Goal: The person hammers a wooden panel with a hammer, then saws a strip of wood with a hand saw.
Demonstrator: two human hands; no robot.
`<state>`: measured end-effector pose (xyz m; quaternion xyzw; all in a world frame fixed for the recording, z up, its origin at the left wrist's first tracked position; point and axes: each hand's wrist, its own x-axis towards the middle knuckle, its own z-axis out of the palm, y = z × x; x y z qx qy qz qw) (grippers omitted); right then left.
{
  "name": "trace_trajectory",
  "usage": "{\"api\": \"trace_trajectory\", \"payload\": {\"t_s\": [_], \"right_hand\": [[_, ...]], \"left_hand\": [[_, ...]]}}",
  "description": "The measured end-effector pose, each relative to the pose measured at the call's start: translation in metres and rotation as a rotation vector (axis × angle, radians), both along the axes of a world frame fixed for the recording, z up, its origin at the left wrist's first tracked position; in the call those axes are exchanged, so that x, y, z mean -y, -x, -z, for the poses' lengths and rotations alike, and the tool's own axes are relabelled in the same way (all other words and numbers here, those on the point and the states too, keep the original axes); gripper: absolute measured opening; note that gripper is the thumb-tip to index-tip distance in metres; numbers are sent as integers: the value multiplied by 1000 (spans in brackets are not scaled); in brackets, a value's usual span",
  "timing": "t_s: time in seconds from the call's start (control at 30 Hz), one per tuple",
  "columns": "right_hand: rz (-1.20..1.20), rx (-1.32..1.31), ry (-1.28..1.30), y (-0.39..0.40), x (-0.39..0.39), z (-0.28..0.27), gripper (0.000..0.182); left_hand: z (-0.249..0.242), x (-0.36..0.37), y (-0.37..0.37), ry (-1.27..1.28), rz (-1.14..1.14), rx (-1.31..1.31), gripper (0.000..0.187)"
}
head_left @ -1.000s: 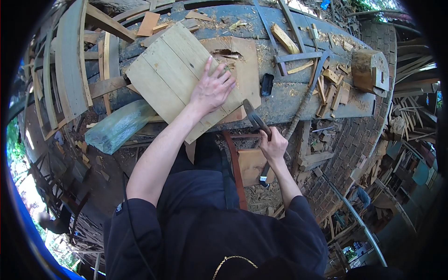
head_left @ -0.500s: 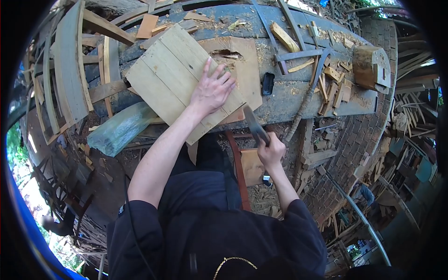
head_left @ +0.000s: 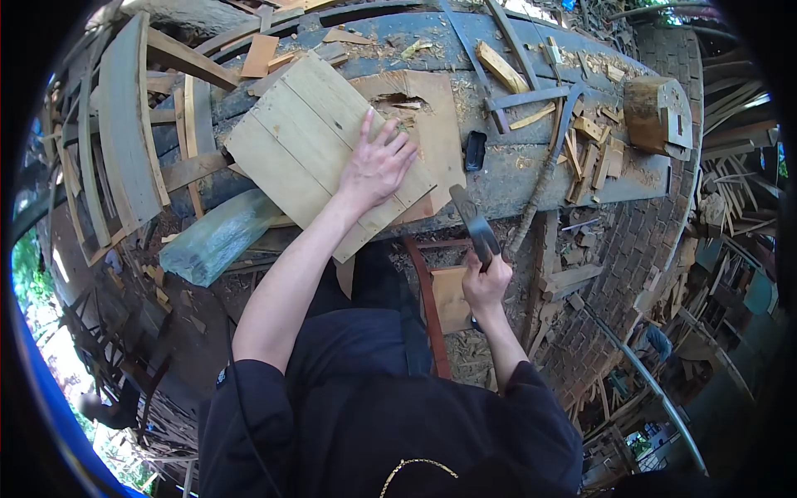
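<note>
In the head view, the left hand (head_left: 375, 166) is lying flat, fingers spread apart, pressing down on a pale board panel (head_left: 320, 141) made of several planks joined side by side. The panel is sitting at an angle in the upper middle of the frame, on a dark workbench (head_left: 531, 178) littered with shavings, with its lower corner overhanging the bench's near edge. A thinner brown sheet (head_left: 436, 133) with a ragged hole is poking out from under the panel, just right of the fingertips.

The right hand (head_left: 486, 282) is sitting lower, at centre right, fingers clamped around the handle of a hammer (head_left: 475, 224) whose dark head is hanging near the bench edge, just beside the panel's lower right side but apart from it.

The panel is looking stiff and fairly light, dry and rough rather than slippery; it would probably slide on the shavings unless it is pinned from above or gripped by an overhanging edge. The hammer is looking head-heavy, so a grip low on the handle suits it.

A small black object (head_left: 475, 151) is lying right of the brown sheet, wood offcuts (head_left: 594, 149) are lying scattered further right, and a round log block (head_left: 656, 116) is standing at the upper right.
</note>
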<state>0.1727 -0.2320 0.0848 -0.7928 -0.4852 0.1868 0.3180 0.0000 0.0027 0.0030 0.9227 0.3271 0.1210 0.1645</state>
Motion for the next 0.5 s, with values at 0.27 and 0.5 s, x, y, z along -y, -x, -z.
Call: {"api": "trace_trajectory", "payload": {"t_s": [0.27, 0.5], "right_hand": [[61, 128, 376, -13, -8, -6, 36], [427, 91, 389, -50, -56, 82, 43]], "left_hand": [[1, -2, -1, 2, -9, 42, 24], [-1, -17, -18, -78, 55, 97, 27]]}}
